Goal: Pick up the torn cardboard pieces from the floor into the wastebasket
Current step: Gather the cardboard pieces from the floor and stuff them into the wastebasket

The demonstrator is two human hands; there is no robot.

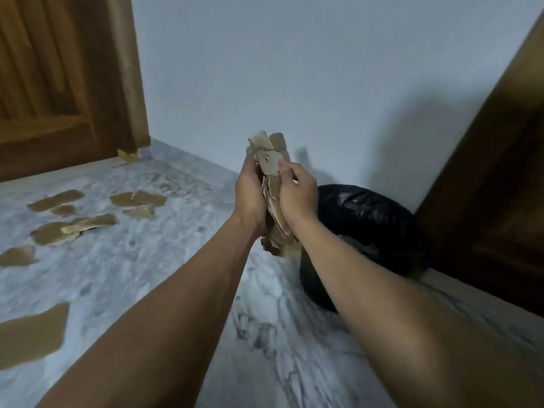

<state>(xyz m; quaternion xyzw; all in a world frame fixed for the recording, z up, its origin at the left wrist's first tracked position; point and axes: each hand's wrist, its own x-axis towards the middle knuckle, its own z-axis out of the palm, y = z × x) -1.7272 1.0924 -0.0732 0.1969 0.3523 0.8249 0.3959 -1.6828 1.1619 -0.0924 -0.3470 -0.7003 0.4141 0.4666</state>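
Torn cardboard bundle (269, 160) held up, loose pieces (97, 220) scattered.
Brown, near upright, it is gripped between left hand (248, 192) and right hand (297, 195); the pieces lie flat at its 8–9 o'clock; the black-lined wastebasket (368, 219) sits at its 4 o'clock.

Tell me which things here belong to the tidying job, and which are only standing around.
Part of the job:
- cardboard bundle, gripped by the left hand and right hand
- torn cardboard pieces on the floor
- wastebasket with black liner

Only there:
- wooden door
- dark wooden panel on the right
- white wall
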